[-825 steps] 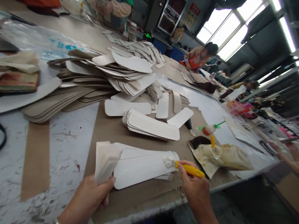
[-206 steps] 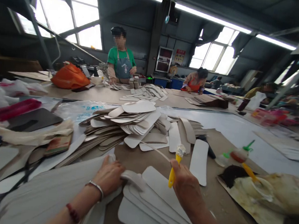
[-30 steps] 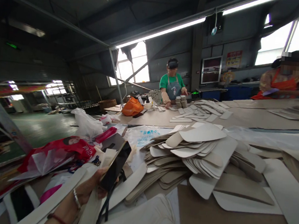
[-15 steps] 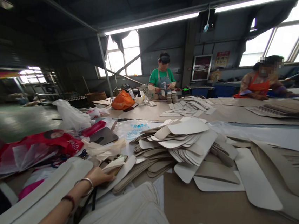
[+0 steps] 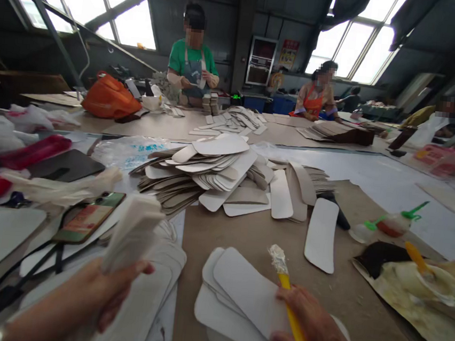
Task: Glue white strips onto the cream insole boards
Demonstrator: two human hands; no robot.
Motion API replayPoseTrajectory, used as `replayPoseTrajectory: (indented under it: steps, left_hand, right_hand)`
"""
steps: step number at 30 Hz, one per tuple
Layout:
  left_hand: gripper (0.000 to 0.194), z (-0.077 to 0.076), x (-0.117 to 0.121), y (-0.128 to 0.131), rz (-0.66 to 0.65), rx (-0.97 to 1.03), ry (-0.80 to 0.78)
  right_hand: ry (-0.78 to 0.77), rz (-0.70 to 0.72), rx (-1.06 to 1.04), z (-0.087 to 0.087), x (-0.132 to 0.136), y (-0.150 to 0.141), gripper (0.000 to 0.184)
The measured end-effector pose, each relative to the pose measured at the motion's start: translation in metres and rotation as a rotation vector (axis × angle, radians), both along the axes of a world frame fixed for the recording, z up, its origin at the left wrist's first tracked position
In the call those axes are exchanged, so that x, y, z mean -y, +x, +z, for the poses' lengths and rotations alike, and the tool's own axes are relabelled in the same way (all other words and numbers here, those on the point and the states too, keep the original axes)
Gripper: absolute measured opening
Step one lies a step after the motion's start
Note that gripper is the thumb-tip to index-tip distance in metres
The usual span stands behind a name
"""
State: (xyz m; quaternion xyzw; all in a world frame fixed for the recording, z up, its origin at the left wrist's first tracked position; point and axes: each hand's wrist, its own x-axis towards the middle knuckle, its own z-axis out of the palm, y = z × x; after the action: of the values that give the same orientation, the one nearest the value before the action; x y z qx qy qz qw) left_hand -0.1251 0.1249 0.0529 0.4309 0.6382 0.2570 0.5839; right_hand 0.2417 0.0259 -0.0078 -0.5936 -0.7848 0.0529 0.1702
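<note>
My left hand (image 5: 109, 288), somewhat blurred, is closed around a bundle of pale strips (image 5: 131, 231) standing up from its grip. Beneath it spreads a pile of white curved-edge pieces (image 5: 145, 291). My right hand (image 5: 309, 323) grips a brush (image 5: 289, 316) with a yellow handle, its bristles caked in whitish paste. The same hand lies on a small stack of white rounded panels (image 5: 244, 287), fingers touching the top one. A single white panel (image 5: 321, 236) lies alone farther up on the brown sheet.
Ahead is a big heap of white and grey-brown panels (image 5: 227, 176). A phone (image 5: 90, 219) lies left. On the right are green-capped bottles (image 5: 401, 222) and a paste-smeared tub (image 5: 437, 284) with a yellow-orange handle. Co-workers sit or stand across the tables.
The view has swung right. My left hand was by the phone and now holds the bundle of strips. My right hand has come into view with the brush.
</note>
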Motion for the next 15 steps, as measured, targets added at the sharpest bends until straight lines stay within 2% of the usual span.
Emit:
replayPoseTrajectory:
  steps: [3,6,10,15]
  left_hand:
    - [0.036,-0.015,0.046,0.067,0.038,0.092,-0.040]
    - [0.039,-0.034,0.062,0.102,0.052,0.122,-0.074]
    - [0.037,-0.049,0.056,0.122,0.083,0.132,-0.142]
    - [0.040,-0.048,0.064,0.129,0.127,0.176,-0.108]
  right_hand:
    - [-0.106,0.033,-0.042,0.006,-0.002,-0.002,0.044]
    - [-0.255,0.008,-0.079,0.014,-0.005,-0.002,0.051]
    - [-0.298,0.055,-0.031,0.021,-0.007,-0.004,0.054]
    - [-0.148,0.192,-0.007,0.020,0.000,-0.001,0.050]
